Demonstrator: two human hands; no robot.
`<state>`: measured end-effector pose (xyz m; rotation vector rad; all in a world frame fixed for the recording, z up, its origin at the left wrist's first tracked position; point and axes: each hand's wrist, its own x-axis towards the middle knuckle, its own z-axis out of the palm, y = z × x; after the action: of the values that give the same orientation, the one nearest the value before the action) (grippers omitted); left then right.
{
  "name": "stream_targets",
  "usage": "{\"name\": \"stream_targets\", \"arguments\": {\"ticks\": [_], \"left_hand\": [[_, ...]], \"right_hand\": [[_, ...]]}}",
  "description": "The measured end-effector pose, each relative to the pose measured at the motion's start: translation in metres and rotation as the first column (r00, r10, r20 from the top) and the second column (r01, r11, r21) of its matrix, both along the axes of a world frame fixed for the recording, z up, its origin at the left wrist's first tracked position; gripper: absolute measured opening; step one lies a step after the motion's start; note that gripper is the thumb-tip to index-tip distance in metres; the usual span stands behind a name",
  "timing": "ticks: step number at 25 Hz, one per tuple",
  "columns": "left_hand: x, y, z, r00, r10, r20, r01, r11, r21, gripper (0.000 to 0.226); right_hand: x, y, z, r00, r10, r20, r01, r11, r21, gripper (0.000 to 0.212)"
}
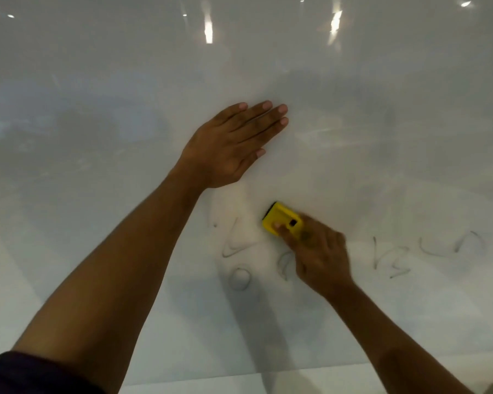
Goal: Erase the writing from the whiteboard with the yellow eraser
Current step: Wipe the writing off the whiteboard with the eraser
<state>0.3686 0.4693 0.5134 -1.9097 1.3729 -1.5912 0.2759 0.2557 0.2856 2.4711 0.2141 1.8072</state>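
Observation:
A glossy whiteboard (97,251) fills the view. Faint grey writing (393,260) runs across its lower part, with smeared strokes and a small circle (240,278) left of centre. My right hand (319,257) grips the yellow eraser (281,218) and presses it flat on the board just above the smeared letters; the hand is motion-blurred. My left hand (234,143) lies flat on the board above the eraser, palm down, fingers together and pointing up-right, holding nothing.
The whiteboard's lower edge (268,371) runs along the bottom of the view, with a pale strip below it. Ceiling lights reflect near the top of the board (208,32). Grey smudges from old wiping cover the upper and left areas.

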Motion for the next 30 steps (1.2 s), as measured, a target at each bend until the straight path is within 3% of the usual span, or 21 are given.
{"name": "stream_targets", "arguments": {"ticks": [1, 3, 4, 5, 6, 8, 9, 10, 12, 13, 15, 16, 17, 20, 21, 23, 24, 25, 28, 29, 30], "left_hand": [[0.0, 0.008, -0.001, 1.0, 0.013, -0.003, -0.013, 1.0, 0.001, 0.053], [0.002, 0.025, -0.004, 0.999, 0.036, -0.004, -0.037, 0.999, -0.011, 0.053], [0.003, 0.032, -0.005, 0.999, 0.045, 0.001, -0.045, 0.999, -0.011, 0.054], [0.004, 0.037, -0.006, 0.999, 0.049, 0.005, -0.049, 0.999, -0.012, 0.054], [0.005, 0.038, -0.007, 0.999, 0.051, 0.011, -0.051, 0.999, -0.016, 0.054], [0.005, 0.038, -0.009, 0.999, 0.052, 0.014, -0.052, 0.998, -0.031, 0.055], [0.006, 0.039, -0.011, 0.999, 0.05, 0.011, -0.049, 0.998, -0.039, 0.055], [0.008, 0.042, -0.013, 0.999, 0.05, 0.008, -0.049, 0.998, -0.051, 0.055], [0.01, 0.047, -0.018, 0.998, 0.057, 0.006, -0.056, 0.995, -0.078, 0.056], [0.01, 0.048, -0.02, 0.998, 0.057, 0.004, -0.057, 0.995, -0.084, 0.057], [0.01, 0.047, -0.021, 0.999, 0.044, 0.001, -0.044, 0.995, -0.088, 0.057], [0.01, 0.046, -0.022, 0.999, 0.037, 0.0, -0.037, 0.995, -0.097, 0.057], [0.01, 0.046, -0.023, 0.999, 0.034, 0.0, -0.033, 0.994, -0.109, 0.057], [0.011, 0.044, -0.03, 1.0, 0.026, -0.003, -0.026, 0.987, -0.158, 0.057], [0.01, 0.043, -0.031, 1.0, 0.02, -0.003, -0.021, 0.986, -0.166, 0.057], [0.009, 0.04, -0.031, 1.0, 0.008, -0.006, -0.009, 0.984, -0.176, 0.056], [0.009, 0.041, -0.033, 1.0, 0.001, -0.012, -0.003, 0.983, -0.185, 0.056], [0.01, 0.044, -0.037, 1.0, -0.004, -0.021, 0.0, 0.981, -0.195, 0.056], [0.015, 0.061, -0.058, 1.0, 0.011, -0.025, -0.016, 0.971, -0.239, 0.058], [0.016, 0.069, -0.067, 0.999, 0.02, -0.026, -0.026, 0.969, -0.246, 0.058], [0.018, 0.075, -0.075, 0.999, 0.027, -0.026, -0.033, 0.967, -0.252, 0.058]], "right_hand": [[-0.001, -0.013, 0.007, 1.0, -0.003, 0.004, 0.002, 0.993, 0.122, 0.068], [-0.003, -0.017, 0.014, 0.991, -0.063, 0.121, -0.03, 0.768, 0.64, 0.065], [-0.002, -0.007, 0.01, 0.985, -0.119, 0.128, -0.008, 0.702, 0.712, 0.062], [0.001, 0.008, 0.0, 0.989, -0.114, 0.09, 0.034, 0.781, 0.624, 0.06], [0.004, 0.026, -0.014, 0.999, -0.017, 0.045, 0.001, 0.943, 0.333, 0.061], [0.002, 0.033, -0.022, 0.999, 0.033, -0.02, -0.035, 0.992, -0.121, 0.067], [0.003, 0.028, -0.015, 1.0, -0.006, -0.029, 0.003, 0.996, -0.084, 0.067], [0.004, 0.026, -0.008, 1.0, -0.012, -0.024, 0.015, 0.986, 0.165, 0.065], [0.005, 0.036, -0.004, 0.998, -0.036, 0.053, -0.003, 0.802, 0.598, 0.062], [0.006, 0.046, -0.012, 0.998, -0.051, 0.047, 0.015, 0.824, 0.567, 0.064], [0.006, 0.056, -0.035, 0.999, -0.034, -0.012, 0.034, 0.997, 0.063, 0.069], [0.005, 0.051, -0.035, 0.999, -0.038, -0.016, 0.035, 0.991, -0.125, 0.07], [0.006, 0.046, -0.025, 0.999, -0.045, -0.008, 0.043, 0.987, -0.153, 0.07], [0.01, 0.065, 0.005, 1.0, -0.01, 0.012, 0.004, 0.896, 0.443, 0.063], [0.014, 0.081, 0.009, 1.0, 0.016, 0.019, -0.023, 0.881, 0.472, 0.06], [0.021, 0.11, -0.007, 0.991, 0.122, -0.063, -0.124, 0.991, -0.04, 0.055], [0.023, 0.108, -0.012, 0.99, 0.117, -0.078, -0.136, 0.942, -0.308, 0.052], [0.026, 0.102, -0.008, 0.995, 0.082, -0.056, -0.098, 0.91, -0.404, 0.053], [0.029, 0.095, 0.011, 0.999, 0.018, 0.036, -0.02, 0.997, 0.075, 0.063], [0.029, 0.102, 0.006, 1.0, 0.01, 0.014, -0.011, 0.998, 0.069, 0.062], [0.026, 0.105, -0.006, 0.999, 0.043, -0.008, -0.044, 0.992, -0.122, 0.058]]}}
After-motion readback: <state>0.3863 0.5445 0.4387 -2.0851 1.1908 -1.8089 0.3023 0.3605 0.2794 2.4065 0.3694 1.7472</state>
